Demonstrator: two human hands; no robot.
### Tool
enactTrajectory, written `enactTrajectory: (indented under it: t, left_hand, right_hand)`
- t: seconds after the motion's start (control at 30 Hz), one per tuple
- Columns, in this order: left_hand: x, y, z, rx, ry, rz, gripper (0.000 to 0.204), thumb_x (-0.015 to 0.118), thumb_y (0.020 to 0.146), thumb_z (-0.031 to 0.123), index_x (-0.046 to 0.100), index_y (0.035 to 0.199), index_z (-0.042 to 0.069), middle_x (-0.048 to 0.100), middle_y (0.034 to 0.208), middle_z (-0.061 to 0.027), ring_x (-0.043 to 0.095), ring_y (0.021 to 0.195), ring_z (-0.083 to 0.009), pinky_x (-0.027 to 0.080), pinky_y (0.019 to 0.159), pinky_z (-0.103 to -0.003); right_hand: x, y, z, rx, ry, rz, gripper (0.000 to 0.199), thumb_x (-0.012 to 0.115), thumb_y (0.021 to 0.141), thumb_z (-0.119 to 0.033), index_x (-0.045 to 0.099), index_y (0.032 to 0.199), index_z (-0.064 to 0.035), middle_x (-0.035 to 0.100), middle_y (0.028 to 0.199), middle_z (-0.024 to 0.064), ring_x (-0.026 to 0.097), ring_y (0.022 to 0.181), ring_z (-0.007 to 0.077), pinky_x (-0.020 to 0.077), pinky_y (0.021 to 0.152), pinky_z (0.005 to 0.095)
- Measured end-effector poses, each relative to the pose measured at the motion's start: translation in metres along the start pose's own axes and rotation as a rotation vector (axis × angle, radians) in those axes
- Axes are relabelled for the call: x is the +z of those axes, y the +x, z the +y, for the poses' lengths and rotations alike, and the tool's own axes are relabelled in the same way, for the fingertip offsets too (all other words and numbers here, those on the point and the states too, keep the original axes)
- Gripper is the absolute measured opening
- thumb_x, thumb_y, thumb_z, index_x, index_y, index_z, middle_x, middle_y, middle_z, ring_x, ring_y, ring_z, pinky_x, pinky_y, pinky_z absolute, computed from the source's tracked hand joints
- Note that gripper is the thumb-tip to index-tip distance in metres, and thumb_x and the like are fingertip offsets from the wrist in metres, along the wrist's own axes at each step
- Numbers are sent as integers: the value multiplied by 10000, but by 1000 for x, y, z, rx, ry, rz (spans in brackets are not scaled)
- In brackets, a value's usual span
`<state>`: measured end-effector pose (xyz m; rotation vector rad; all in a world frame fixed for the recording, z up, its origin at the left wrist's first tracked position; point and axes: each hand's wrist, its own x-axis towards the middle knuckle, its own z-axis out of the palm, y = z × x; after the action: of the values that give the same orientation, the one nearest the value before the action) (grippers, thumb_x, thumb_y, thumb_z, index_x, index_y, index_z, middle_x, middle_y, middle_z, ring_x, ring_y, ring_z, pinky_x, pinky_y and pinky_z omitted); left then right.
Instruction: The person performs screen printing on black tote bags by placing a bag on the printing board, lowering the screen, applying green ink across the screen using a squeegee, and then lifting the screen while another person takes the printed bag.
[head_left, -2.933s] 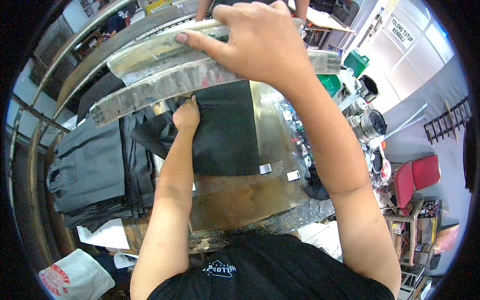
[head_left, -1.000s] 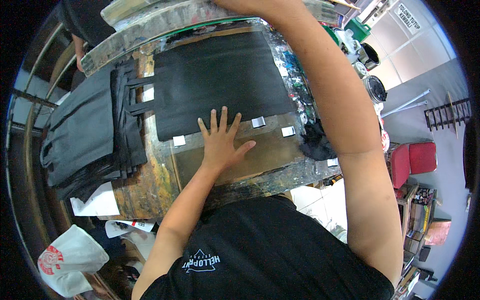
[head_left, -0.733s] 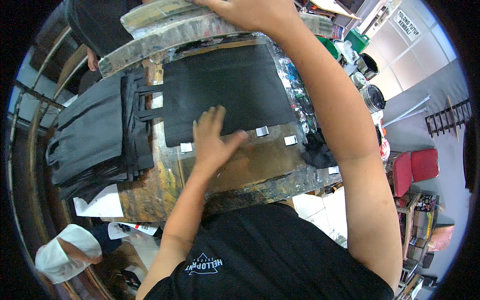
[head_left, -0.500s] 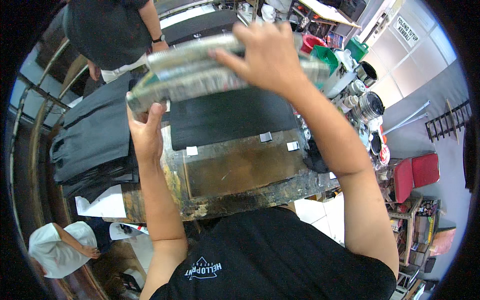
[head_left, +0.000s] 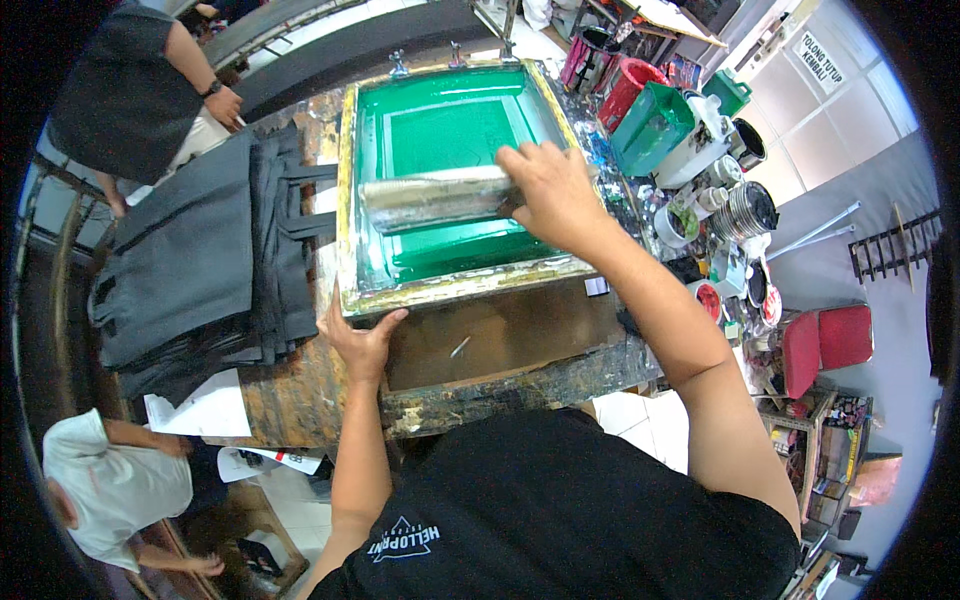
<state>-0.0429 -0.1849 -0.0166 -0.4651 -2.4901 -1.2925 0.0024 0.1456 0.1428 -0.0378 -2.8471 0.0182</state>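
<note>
A screen printing frame (head_left: pixel 478 281) with a worn, paint-stained rim lies down on the table, its mesh smeared with green ink (head_left: pixel 425 262). My left hand (head_left: pixel 358 342) grips its near left corner, the thumb along the near edge. In my right hand (head_left: pixel 555 200) is a wide squeegee (head_left: pixel 430 198), closed in the fingers at its right end; it lies across the middle of the inked mesh. Whatever is under the screen is hidden. Just left of the frame is a pile of black fabric bags (head_left: pixel 185 275), with handles reaching toward the rim.
Clamps (head_left: pixel 455 55) stand along the frame's far edge. Paint tubs and cans (head_left: pixel 740 212), a green container (head_left: pixel 652 130) and a red bucket (head_left: pixel 630 92) crowd the right. One person (head_left: pixel 125 95) stands at far left, another (head_left: pixel 120 480) at near left. A red chair (head_left: pixel 845 335) is at right.
The screen frame has come down from a raised, tilted position onto the table, covering the black fabric there. My right hand has moved down toward me and now holds the squeegee on the mesh.
</note>
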Motion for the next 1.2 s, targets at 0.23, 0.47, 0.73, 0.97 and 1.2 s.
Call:
enactTrajectory:
  t: [0.23, 0.47, 0.73, 0.97, 1.2]
  left_hand:
    - [2, -2, -12, 22, 31, -19, 1119, 979, 575, 501, 523, 1459, -12, 628, 1326, -188, 496, 1192, -362, 337, 1070, -476]
    - [5, -4, -14, -15, -24, 9, 1113, 1018, 523, 370, 526, 1433, -38, 604, 1344, -232, 517, 1236, -386, 388, 1066, -499]
    - [2, -9, -15, -102, -32, -25, 1201, 1027, 495, 407, 476, 1475, -17, 523, 1365, -226, 451, 1253, -393, 347, 1089, -506]
    - [0, -11, -24, -74, -55, -37, 1194, 1022, 459, 437, 517, 1431, -39, 565, 1345, -208, 486, 1220, -400, 386, 1051, -498]
    - [-10, 0, -5, 69, 256, -18, 1150, 987, 420, 554, 624, 1391, 56, 516, 1095, -117, 472, 1062, -337, 374, 938, -471]
  right_hand:
    - [-10, -19, -13, -9, 27, -101, 546, 842, 726, -217, 564, 1187, -128, 616, 1036, 80, 598, 1031, 317, 416, 836, 488]
    - [18, -34, -26, -25, -59, -4, 456, 827, 737, -194, 590, 1124, -148, 600, 1001, 65, 581, 1002, 282, 376, 872, 483]
    - [84, 67, 26, -11, -97, 152, 446, 826, 761, -208, 600, 1144, -161, 622, 1031, 55, 587, 1044, 276, 374, 879, 508]
    - [146, 190, 96, 11, -134, 299, 355, 619, 891, -81, 618, 1231, -183, 652, 1089, 71, 613, 1097, 275, 374, 946, 579]
    - [123, 243, 129, 22, -42, -73, 640, 811, 797, -249, 547, 1375, -174, 653, 1260, 80, 609, 1210, 316, 386, 1012, 689]
